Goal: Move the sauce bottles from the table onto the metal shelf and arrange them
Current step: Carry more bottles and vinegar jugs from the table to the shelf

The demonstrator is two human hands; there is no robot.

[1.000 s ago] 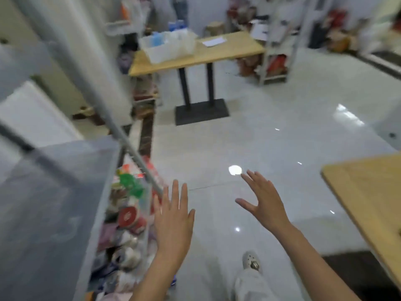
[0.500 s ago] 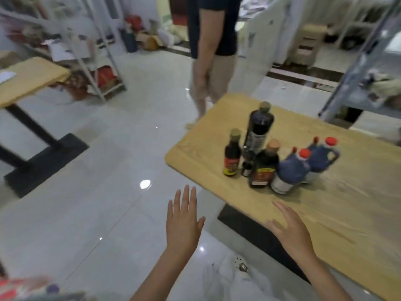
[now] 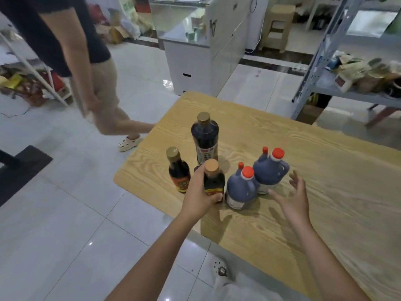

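Presently the left grip [image 3: 198, 197] is wrapping round the body of the tan-capped sauce bottle [image 3: 214, 181], standing near the desk's [image 3: 325, 224] near-left corner; the right grip [image 3: 293, 198] is hovering, spread wide, beside the nearer handled jug [image 3: 238, 187]. The bottle, probably glass and slick, is wanting a firm mid-body hold.

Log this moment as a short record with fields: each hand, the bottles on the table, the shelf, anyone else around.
left hand: grips tan-capped bottle round its body
right hand: open, fingers spread, right of near jug and far jug; contact unclear
also upright on table: tall bottle, small gold-capped bottle
metal shelf: beyond the table's far right, holds other goods
bystander: mid-stride on the left
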